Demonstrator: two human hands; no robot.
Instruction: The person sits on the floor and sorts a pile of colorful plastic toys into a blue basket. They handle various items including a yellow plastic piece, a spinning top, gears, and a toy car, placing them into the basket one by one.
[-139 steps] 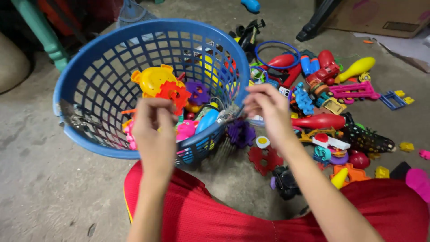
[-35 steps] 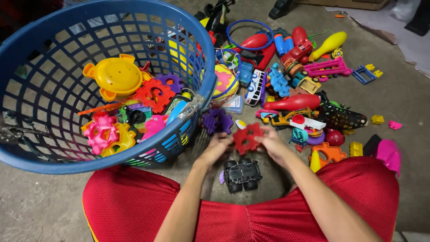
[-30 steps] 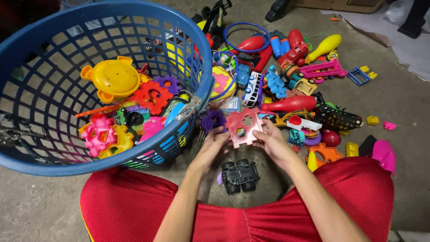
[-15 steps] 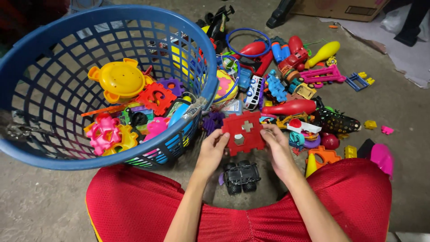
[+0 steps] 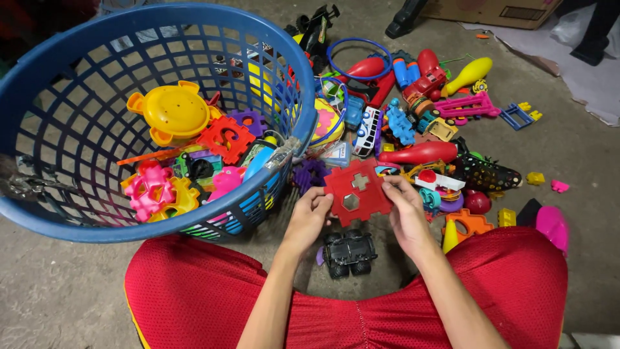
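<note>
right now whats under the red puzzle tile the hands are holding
Below the red puzzle tile, held by the left hand and right hand, a black toy truck sits on the floor; the tile hides anything directly behind it.

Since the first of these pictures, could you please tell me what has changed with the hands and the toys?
Both hands left the blue basket rim, came down to the floor and picked up the red shape-sorter panel. The left hand and right hand now hold it upright by its edges. The black toy truck and the scattered toys stayed put.

blue basket (image 5: 303, 103), black toy truck (image 5: 349, 252)
</note>
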